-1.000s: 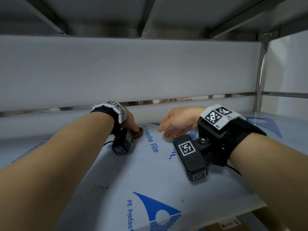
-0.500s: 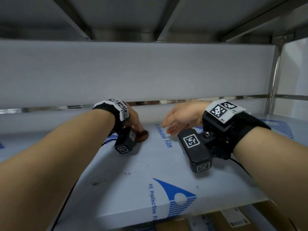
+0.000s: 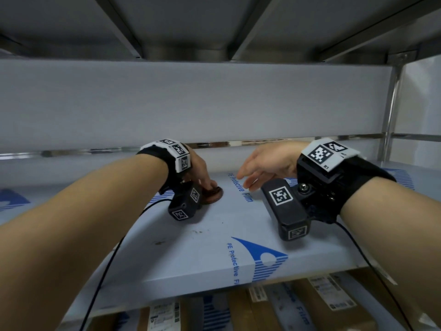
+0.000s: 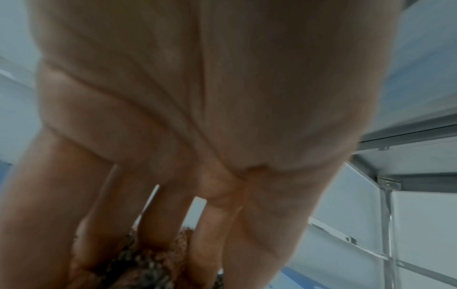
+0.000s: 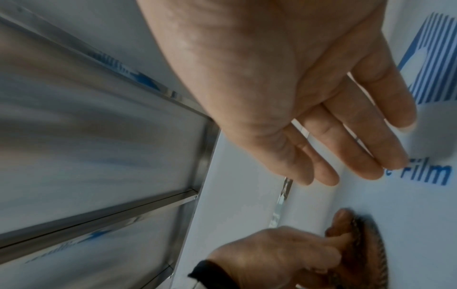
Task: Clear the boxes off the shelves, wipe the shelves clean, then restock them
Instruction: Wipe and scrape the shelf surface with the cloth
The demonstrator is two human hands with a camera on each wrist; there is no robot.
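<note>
The shelf [image 3: 214, 247] is bare and covered in white film with blue print. My left hand [image 3: 200, 173] holds a wadded brown cloth [image 3: 213, 195] down on the shelf near the back rail. Its fingertips dig into the fuzzy cloth [image 4: 148, 260], and in the right wrist view its thumb and fingers [image 5: 272, 254] close on the cloth [image 5: 366, 254]. My right hand [image 3: 262, 163] hovers just right of the cloth with its fingers [image 5: 346, 136] straight and empty, its tips near the film.
Small dark smudges [image 3: 157, 242] mark the film nearer the front edge. Cardboard boxes [image 3: 250, 306] with labels lie on the level below. A steel post [image 3: 391, 111] stands at the right, and the upper shelf's underside [image 3: 214, 25] is close overhead.
The view has drawn back, showing more of the front edge and the boxes below. Both hands keep much the same places, the left still on the cloth.
</note>
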